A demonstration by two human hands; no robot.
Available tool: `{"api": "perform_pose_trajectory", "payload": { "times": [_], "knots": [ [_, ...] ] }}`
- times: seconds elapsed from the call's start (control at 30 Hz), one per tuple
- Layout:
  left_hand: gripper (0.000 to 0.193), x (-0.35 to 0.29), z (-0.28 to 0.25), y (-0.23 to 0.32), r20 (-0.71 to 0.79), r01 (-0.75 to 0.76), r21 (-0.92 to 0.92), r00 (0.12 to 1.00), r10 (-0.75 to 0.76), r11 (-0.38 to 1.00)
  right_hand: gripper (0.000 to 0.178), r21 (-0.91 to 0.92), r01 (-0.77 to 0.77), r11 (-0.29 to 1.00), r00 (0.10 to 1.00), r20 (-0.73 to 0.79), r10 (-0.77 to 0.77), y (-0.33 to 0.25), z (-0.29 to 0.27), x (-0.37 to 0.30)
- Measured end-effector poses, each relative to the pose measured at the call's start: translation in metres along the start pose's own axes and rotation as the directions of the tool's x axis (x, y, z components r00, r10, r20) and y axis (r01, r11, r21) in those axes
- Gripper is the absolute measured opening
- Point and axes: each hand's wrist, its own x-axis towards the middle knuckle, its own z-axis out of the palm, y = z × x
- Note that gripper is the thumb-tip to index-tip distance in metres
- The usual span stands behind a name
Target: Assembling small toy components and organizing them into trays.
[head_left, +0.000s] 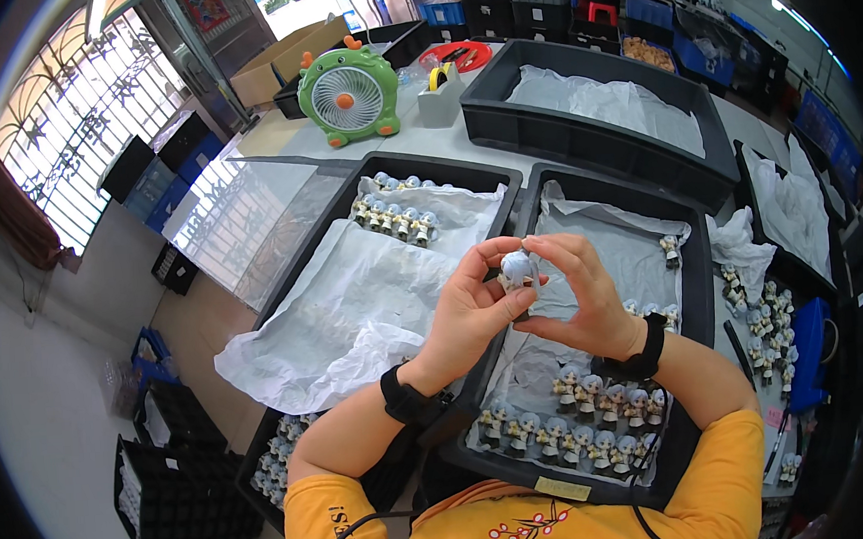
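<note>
Both hands meet over the gap between two dark trays, holding up one small figurine [517,269] with pale blue-grey hair. My left hand [477,291] pinches it from the left between thumb and fingers. From the right, my right hand [581,290] curls round it, its fingertips touching the top and its thumb low down. The fingers hide most of the figurine's body. Below, the right tray [690,303] carries rows of like figurines [565,439] on white paper. In the left tray [299,278], several figurines [394,219] stand at the far end, with crumpled paper [354,294] in front.
A green animal-shaped fan [349,95] and a tape dispenser [441,96] stand at the back. Behind the trays is another paper-lined tray [581,132]. More figurines [771,328] and a blue container [809,355] are on the right. Stacked black crates [178,492] sit lower left.
</note>
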Motion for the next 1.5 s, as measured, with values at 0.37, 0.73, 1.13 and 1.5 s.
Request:
{"api": "perform_pose_trajectory", "payload": {
  "times": [0.37, 0.73, 1.13, 1.5],
  "knots": [
    [0.041, -0.002, -0.001, 0.003, -0.034, -0.007, 0.056, 0.999, 0.009, 0.998, 0.085, 0.090, -0.106, 0.990, 0.994, 0.000, 0.107, -0.001, -0.003, -0.001],
    [0.027, -0.001, -0.002, 0.006, -0.120, -0.017, 0.097, 0.992, 0.028, 0.995, 0.076, 0.117, -0.187, 0.975, 0.982, 0.036, 0.184, 0.003, -0.007, 0.000],
    [0.027, -0.001, 0.001, 0.009, -0.163, -0.106, 0.139, 0.978, 0.128, 0.985, 0.070, 0.114, -0.153, 0.982, 0.988, 0.038, 0.150, 0.004, -0.009, 0.001],
    [0.031, 0.042, -0.007, 0.018, -0.108, 0.095, 0.915, 0.994, 0.011, 0.392, 0.070, 0.011, -0.146, 0.989, 0.986, 0.085, 0.145, 0.011, -0.004, -0.002]
  ]
}}
